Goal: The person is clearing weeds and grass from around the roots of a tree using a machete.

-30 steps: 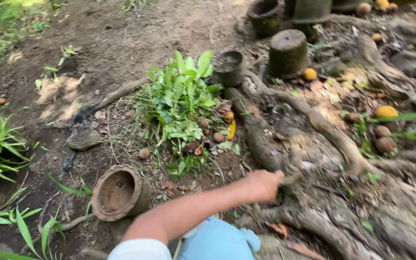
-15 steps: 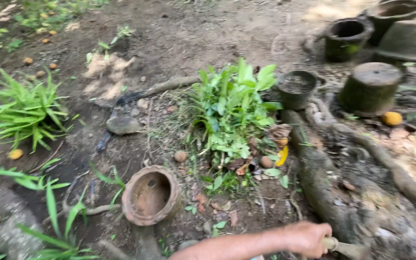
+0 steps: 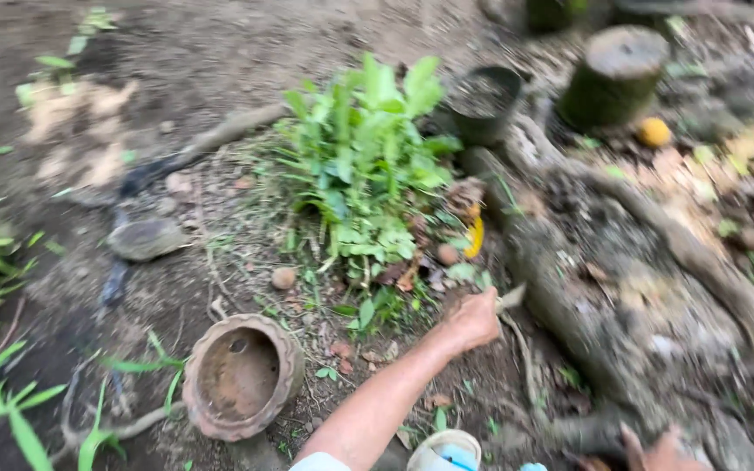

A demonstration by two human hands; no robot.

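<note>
A: What's around the leafy plant (image 3: 368,166)?
B: A thick root (image 3: 569,288) to its right, a tipped clay pot (image 3: 242,375) near left, a dark pot (image 3: 482,103) behind.
A: And the hands?
B: The left hand (image 3: 471,321) is fisted on a pale tool (image 3: 510,298) at the plant's near edge; a second ago it lay further right, on the roots. Only the right hand's (image 3: 656,449) fingertips show; grip unclear.

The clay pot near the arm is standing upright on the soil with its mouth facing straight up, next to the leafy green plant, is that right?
Not quite. The head view shows the clay pot lying tipped on its side, its mouth facing sideways toward the camera, not straight up. It does lie on the soil near the arm, close to the leafy green plant.
</note>
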